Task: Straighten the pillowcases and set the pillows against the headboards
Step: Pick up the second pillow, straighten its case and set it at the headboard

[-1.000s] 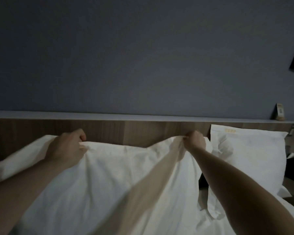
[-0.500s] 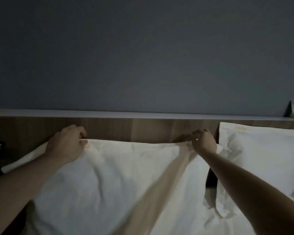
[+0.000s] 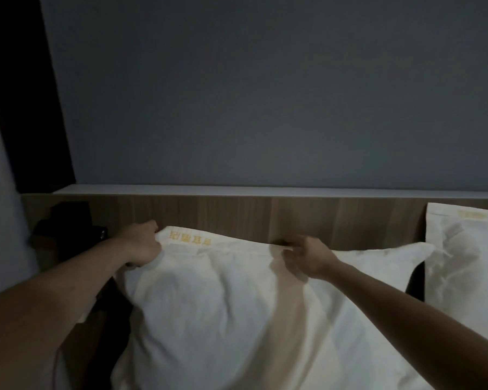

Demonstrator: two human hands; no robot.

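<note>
I'm watching both arms reaching forward across the bed, nearly straight, converging on the top edge of the near pillow (image 3: 223, 305). The left hand (image 3: 141, 243) is sitting at the pillow's upper left corner, knuckles up, fingers curled tight and gripping the pillowcase fabric there, right beside the gold embroidered lettering (image 3: 190, 240). The right hand (image 3: 307, 258) is out along the same top edge, wrist bent slightly down, fingers curled and pinching the hem between thumb and fingertips, close against the wooden headboard (image 3: 265, 218).

The pillow itself is lying with its long axis running left to right, parallel to the headboard, its top edge pointing at the boards and just about touching them where the right hand is working. A beige stripe of cloth (image 3: 282, 319) is running diagonally down over its face, blurred. Another white corner is poking out to the right behind it.

Further right, a second pillow (image 3: 462, 263) is standing upright, leaning on the headboard. A pale ledge (image 3: 237, 190) is capping the headboard under the grey wall (image 3: 265, 94). Something dark is sitting at the left end; I can't tell what.
</note>
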